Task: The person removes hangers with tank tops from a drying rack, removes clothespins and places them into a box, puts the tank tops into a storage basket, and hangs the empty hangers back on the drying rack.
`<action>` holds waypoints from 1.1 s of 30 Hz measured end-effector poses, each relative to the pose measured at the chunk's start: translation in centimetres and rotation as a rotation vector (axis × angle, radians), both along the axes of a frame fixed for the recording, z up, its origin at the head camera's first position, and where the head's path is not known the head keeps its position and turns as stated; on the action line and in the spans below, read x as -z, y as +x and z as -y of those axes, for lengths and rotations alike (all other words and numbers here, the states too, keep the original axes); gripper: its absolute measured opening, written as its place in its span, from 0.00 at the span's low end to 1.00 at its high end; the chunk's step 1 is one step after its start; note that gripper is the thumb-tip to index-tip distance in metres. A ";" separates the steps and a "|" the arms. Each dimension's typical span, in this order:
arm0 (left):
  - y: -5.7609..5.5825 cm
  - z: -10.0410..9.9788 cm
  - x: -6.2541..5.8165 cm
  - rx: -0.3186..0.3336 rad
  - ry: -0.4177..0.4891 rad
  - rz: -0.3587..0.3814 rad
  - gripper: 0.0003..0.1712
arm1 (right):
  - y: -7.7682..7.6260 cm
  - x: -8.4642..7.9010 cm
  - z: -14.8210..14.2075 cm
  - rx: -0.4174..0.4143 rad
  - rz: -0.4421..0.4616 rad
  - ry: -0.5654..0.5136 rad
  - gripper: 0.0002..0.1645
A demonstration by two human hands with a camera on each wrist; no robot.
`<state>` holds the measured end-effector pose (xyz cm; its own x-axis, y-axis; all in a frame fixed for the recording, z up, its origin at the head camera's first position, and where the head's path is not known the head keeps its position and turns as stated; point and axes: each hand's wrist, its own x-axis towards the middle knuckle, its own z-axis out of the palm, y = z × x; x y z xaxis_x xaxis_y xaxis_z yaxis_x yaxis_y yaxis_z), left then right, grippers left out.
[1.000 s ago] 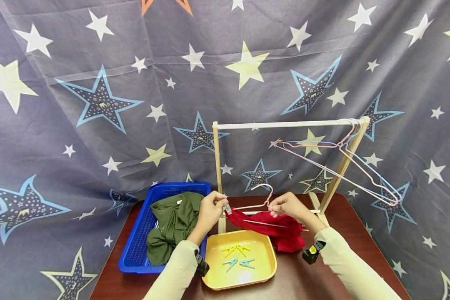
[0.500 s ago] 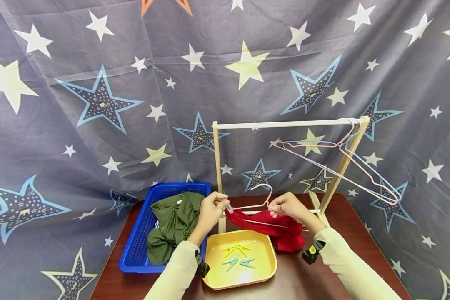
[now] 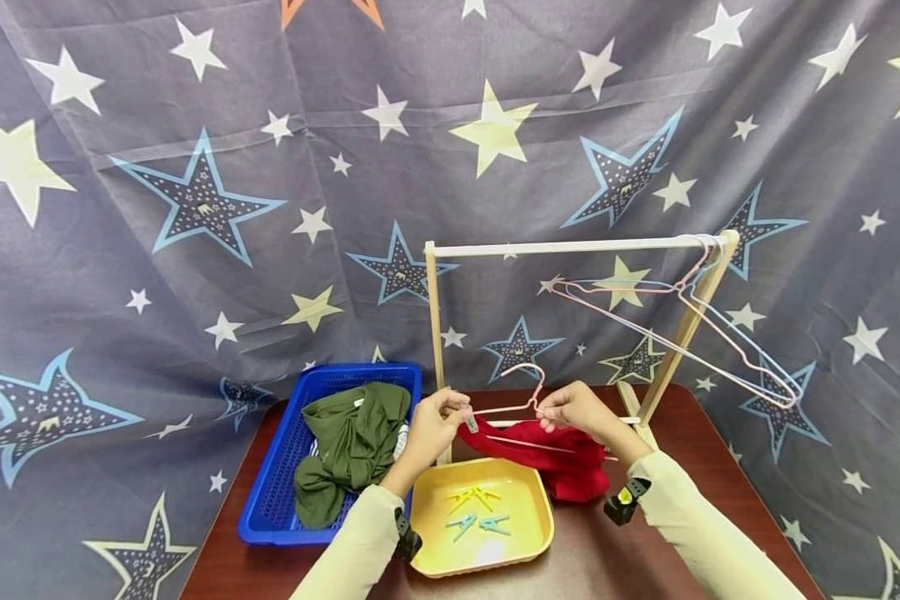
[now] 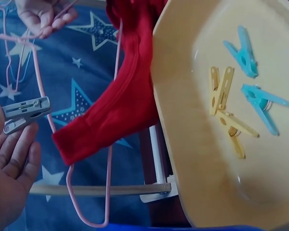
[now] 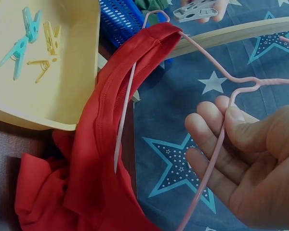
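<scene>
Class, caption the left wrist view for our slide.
A left hand pinches a grey clothespin near a red garment on a pink hanger.

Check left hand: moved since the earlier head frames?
Yes, the left hand shifted slightly right in the head view, against the rack's left post.

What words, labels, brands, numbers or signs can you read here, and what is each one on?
Readable text: none in any view.
White patch on the green garment: perhaps a label, too small to read.
Grey clip in the left hand: no lettering can be made out.
Backdrop: printed stars, no legible words.
</scene>
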<state>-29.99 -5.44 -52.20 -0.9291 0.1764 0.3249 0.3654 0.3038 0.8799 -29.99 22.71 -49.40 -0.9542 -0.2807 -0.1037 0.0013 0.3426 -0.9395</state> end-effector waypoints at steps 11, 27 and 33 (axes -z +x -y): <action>1.3 -1.7 0.9 0.163 -0.078 0.021 0.11 | -0.3 0.0 -0.2 0.002 -0.001 -0.016 0.09; 2.1 -3.3 3.6 0.270 -0.434 -0.049 0.17 | -0.5 0.1 -0.3 -0.005 0.010 -0.018 0.10; 2.6 -4.1 4.2 0.268 -0.726 -0.246 0.14 | -0.5 0.1 -0.2 -0.005 0.010 -0.017 0.10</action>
<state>-27.38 -1.32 -56.45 -0.7422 0.6282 0.2335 0.6642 0.6427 0.3819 -30.46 22.87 -49.52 -0.9517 -0.2874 -0.1080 0.0086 0.3265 -0.9452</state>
